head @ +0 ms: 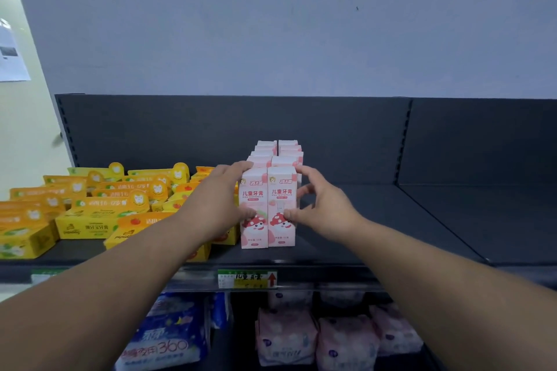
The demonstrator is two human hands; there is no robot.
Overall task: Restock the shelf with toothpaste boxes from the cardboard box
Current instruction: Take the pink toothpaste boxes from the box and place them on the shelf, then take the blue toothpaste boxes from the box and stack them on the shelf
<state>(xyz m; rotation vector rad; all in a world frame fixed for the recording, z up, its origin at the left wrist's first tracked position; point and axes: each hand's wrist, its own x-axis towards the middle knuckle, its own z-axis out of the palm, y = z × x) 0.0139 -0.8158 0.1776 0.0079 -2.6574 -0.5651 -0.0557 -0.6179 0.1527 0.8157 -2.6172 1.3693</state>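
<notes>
**Two Pink Toothpaste Boxes Held at the Shelf Front**

At the bottom of the frame, on a lower level, a blue wrapped pack (168, 337) is seen at lower centre-left, with pale pink wrapped packs (286, 337) to its right. Just above them, a green and yellow price label (247, 278) is fixed to the front edge of the dark shelf (376, 220).

Two bare forearms are stretched up from the lower corners towards the centre of the frame. The left front box (256, 193) is gripped by the left hand (220, 199), with fingers laid over its upper left corner and the thumb on its lower face. The right front box (281, 190) is held by the right hand (325, 208), with the thumb pressed to its face and the fingers curled round its right side. Both boxes stand upright on the shelf, touching side by side, near the front edge.

Directly behind them, two rows of matching pink boxes (287, 149) are lined up towards the back. At centre-left of the frame, yellow boxes (90, 220) are piled loosely. Behind everything a dark back panel (211, 129) rises, and a sheet of paper (12, 51) is seen at the upper left.
</notes>
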